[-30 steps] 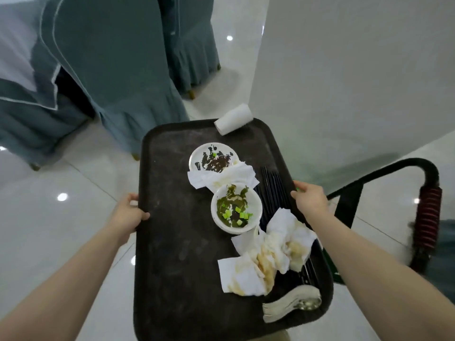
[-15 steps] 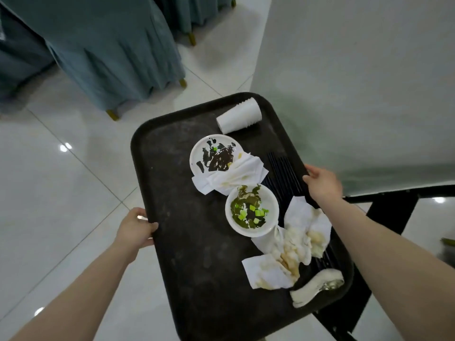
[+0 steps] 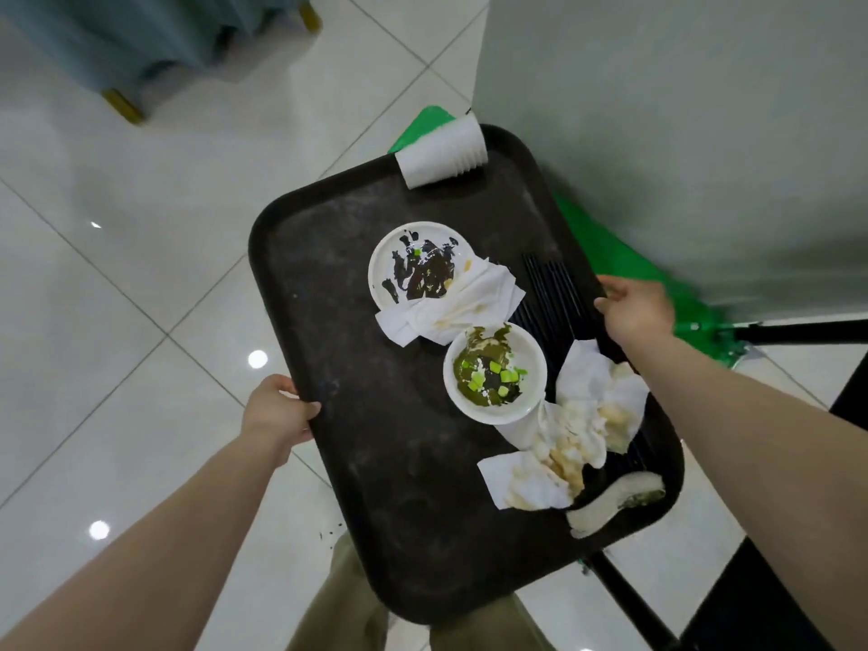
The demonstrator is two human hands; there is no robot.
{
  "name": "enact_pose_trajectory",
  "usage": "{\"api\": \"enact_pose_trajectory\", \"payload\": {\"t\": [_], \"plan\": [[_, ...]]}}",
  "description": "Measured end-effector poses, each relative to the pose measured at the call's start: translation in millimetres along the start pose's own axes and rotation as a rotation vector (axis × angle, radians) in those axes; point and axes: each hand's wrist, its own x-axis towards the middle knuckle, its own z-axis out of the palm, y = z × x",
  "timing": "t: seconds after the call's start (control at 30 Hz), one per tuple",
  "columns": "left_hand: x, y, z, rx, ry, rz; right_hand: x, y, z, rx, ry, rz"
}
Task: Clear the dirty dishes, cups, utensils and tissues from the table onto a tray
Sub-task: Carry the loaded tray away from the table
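I carry a dark brown tray (image 3: pixel 357 462) in the air above the floor. My left hand (image 3: pixel 277 411) grips its left rim and my right hand (image 3: pixel 634 312) grips its right rim. On the tray lie a white plate (image 3: pixel 413 265) smeared with dark sauce, a white bowl (image 3: pixel 493 373) holding green leftovers, soiled tissues (image 3: pixel 577 434), another tissue (image 3: pixel 451 307) overlapping the plate, black chopsticks (image 3: pixel 549 284), a white spoon (image 3: pixel 610 505) near the right corner, and a white paper cup (image 3: pixel 441 155) lying on its side at the far edge.
A white-clothed table (image 3: pixel 681 133) stands to the right. Beneath the tray's far right side shows a green surface (image 3: pixel 606 256) with a black cart frame (image 3: pixel 798 331). Teal-covered chairs (image 3: pixel 141 35) stand at the top left on the glossy tiled floor (image 3: pixel 117 274).
The tray has swung towards the right, away from the chairs. The green surface and more of the black frame have come into view under it. Both hands keep their grip on the rims.
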Motion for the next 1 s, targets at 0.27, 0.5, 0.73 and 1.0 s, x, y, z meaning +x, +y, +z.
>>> {"api": "enact_pose_trajectory", "payload": {"t": [0.27,0.5,0.73,1.0], "plan": [[71,-23,46,0.037,0.034,-0.008,43,31,54,0.085,0.022,0.048],[108,-24,64,-0.017,0.062,-0.044,67,28,77,0.203,0.061,0.069],[120,-29,84,-0.246,0.057,-0.15,83,4,89,0.358,-0.002,0.019],[85,-26,140,-0.397,-0.078,-0.247,68,1,67,0.246,0.048,-0.005]]}}
